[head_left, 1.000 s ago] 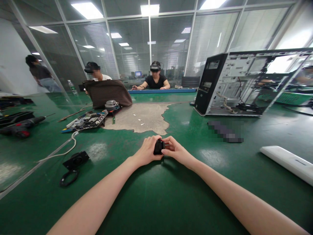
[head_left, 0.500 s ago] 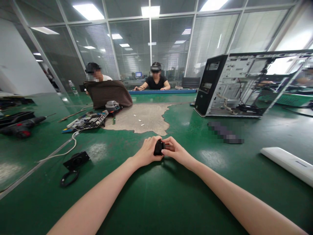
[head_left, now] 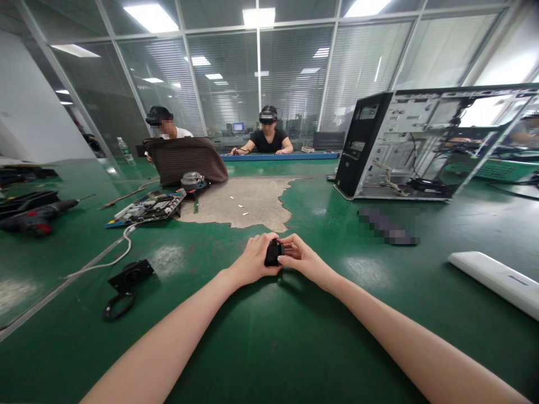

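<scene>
A small black blocky part sits between my two hands, just above the green tabletop. My left hand is wrapped round its left side, thumb near the bottom and fingers over the top. From the right, my right hand pinches its right edge between thumb and fingertips. What kind of part it is cannot be made out, as the fingers cover much of it. To the left lie a black square part with a round middle and a black ring.
An open computer case stands at back right. A pixelated dark object and a white panel lie to the right. At left are a circuit board, a power drill and a brown cloth-like cover. Two people sit opposite.
Both hands keep the same hold on the black part, with hardly any visible movement. The view has shifted very slightly.
</scene>
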{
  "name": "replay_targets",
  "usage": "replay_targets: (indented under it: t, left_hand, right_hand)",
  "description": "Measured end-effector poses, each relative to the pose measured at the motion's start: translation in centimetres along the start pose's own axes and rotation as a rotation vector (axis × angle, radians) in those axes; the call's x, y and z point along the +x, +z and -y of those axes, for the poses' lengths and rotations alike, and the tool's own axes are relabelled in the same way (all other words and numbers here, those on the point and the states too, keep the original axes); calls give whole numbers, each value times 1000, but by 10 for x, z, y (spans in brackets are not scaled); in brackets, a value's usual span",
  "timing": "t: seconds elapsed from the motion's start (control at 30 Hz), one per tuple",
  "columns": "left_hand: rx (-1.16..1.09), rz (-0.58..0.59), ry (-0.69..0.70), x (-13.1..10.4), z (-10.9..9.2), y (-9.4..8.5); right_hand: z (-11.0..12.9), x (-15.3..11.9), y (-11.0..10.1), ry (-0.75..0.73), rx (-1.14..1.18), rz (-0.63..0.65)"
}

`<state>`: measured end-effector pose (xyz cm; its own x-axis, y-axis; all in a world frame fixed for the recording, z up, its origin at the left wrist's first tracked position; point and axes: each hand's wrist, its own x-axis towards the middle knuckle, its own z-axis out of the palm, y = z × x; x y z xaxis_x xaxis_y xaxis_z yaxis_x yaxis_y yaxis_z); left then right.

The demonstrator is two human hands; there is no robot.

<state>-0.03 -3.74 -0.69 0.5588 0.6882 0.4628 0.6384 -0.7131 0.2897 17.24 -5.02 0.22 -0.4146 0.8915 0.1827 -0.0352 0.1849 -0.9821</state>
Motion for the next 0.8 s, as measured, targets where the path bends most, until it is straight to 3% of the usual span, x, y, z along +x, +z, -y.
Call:
replay_targets:
  t: [0.27,0.5,0.8]
  left_hand:
    - [3,-8,2,0,2,2]
    - [-3,-6,-7,1,0,1]
    - [-10,-7,-5,1,1,1]
  right_hand:
    - [-8,4,-2,-6,-52,-54]
    - [0,0,-2,-6,-4,19]
    - [-3,3,-2,8,-66,-57]
